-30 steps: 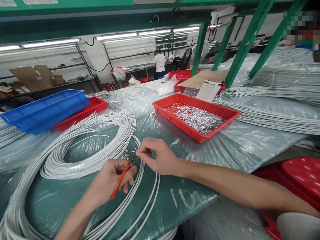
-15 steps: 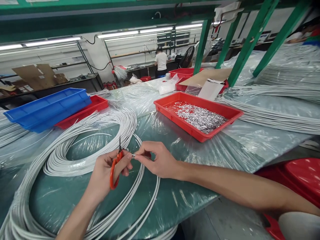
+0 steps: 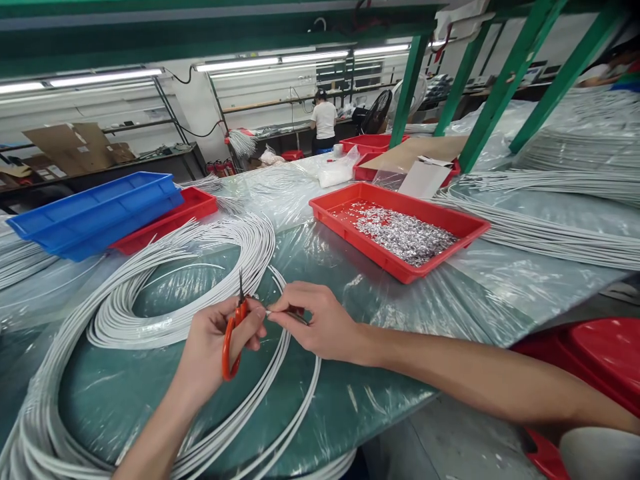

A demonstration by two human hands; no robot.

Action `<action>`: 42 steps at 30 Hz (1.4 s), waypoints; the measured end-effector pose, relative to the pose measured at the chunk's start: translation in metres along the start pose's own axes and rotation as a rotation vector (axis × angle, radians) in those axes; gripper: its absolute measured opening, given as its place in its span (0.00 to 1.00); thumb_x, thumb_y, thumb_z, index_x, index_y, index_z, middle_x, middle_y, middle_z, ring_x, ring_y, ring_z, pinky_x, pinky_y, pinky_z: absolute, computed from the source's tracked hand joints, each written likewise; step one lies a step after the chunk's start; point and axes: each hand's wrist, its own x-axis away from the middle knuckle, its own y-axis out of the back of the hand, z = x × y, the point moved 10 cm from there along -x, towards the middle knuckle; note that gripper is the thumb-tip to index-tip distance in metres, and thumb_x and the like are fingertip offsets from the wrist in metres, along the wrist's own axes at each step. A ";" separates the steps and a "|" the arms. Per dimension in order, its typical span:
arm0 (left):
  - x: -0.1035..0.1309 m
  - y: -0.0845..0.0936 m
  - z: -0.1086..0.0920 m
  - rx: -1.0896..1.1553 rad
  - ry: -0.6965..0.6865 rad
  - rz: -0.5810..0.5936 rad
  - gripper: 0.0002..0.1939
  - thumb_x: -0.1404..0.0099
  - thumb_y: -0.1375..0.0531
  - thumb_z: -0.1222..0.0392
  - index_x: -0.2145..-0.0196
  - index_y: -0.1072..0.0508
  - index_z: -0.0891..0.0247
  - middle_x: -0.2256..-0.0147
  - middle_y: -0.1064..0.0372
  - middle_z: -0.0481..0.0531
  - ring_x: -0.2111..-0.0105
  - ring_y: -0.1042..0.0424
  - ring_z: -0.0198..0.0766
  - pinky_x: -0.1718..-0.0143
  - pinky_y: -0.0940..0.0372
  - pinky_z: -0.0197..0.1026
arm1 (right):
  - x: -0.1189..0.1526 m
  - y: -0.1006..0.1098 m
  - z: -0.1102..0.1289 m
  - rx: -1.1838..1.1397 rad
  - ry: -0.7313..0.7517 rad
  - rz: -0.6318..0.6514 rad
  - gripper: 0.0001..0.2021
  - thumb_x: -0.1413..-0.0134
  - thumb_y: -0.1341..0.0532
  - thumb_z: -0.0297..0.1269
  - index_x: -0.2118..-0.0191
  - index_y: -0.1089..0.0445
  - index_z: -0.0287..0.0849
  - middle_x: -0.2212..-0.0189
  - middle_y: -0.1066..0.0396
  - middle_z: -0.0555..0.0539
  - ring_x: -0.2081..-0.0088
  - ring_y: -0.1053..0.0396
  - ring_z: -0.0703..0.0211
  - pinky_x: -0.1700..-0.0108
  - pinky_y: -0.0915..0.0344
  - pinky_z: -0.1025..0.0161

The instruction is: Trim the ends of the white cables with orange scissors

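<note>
My left hand (image 3: 215, 343) is closed around orange-handled scissors (image 3: 231, 347), their dark, narrow blades pointing up and away. Its thumb and finger also pinch something tiny. My right hand (image 3: 320, 320) meets it fingertip to fingertip, pinching a small pale piece (image 3: 267, 313), perhaps a cable end; the fingers hide most of it. Beneath and around both hands lie white cables (image 3: 295, 417), some curving past under my right hand. A coil of white cable (image 3: 125, 330) rests just beyond my left hand.
A red tray (image 3: 385, 257) of small shiny metal pieces stands beyond my right hand. A blue tray (image 3: 95, 213) overlaps another red tray (image 3: 200, 203) at left. Green posts (image 3: 505, 87) rise at right, near more cable bundles (image 3: 560, 233). A red stool (image 3: 595, 353) is beside the table. A person (image 3: 324, 120) stands far back.
My hands stay together in almost the same place, with only a slight shift of the fingertips. The small piece between them shows a little less. The view has moved slightly.
</note>
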 end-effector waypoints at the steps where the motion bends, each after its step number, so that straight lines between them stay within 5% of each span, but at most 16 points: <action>1: 0.001 0.000 -0.001 -0.010 -0.002 0.002 0.16 0.37 0.37 0.52 0.76 0.32 0.64 0.78 0.34 0.45 0.78 0.34 0.30 0.75 0.37 0.30 | 0.000 0.000 0.000 -0.003 -0.010 -0.003 0.08 0.40 0.40 0.30 0.72 0.30 0.39 0.77 0.37 0.52 0.73 0.41 0.66 0.69 0.43 0.66; 12: 0.005 0.000 -0.020 -0.160 -0.128 -0.046 0.11 0.38 0.38 0.59 0.76 0.32 0.64 0.80 0.34 0.45 0.79 0.34 0.31 0.75 0.37 0.32 | 0.002 -0.008 -0.020 -0.272 -0.257 0.091 0.12 0.37 0.42 0.36 0.70 0.29 0.37 0.76 0.32 0.51 0.74 0.39 0.67 0.71 0.42 0.67; 30: 0.010 0.004 -0.023 -0.314 -0.229 -0.066 0.06 0.40 0.39 0.60 0.73 0.29 0.64 0.77 0.35 0.47 0.75 0.37 0.32 0.72 0.39 0.33 | 0.026 -0.063 -0.033 -1.207 -0.789 0.449 0.16 0.47 0.31 0.42 0.73 0.33 0.36 0.84 0.49 0.58 0.79 0.46 0.68 0.74 0.45 0.66; 42: 0.012 0.001 -0.030 -0.362 -0.334 -0.046 0.07 0.39 0.39 0.62 0.75 0.31 0.63 0.76 0.36 0.46 0.75 0.37 0.32 0.72 0.38 0.33 | 0.028 -0.067 -0.023 -1.303 -0.757 0.577 0.16 0.41 0.35 0.41 0.74 0.36 0.38 0.85 0.55 0.59 0.81 0.51 0.68 0.74 0.48 0.66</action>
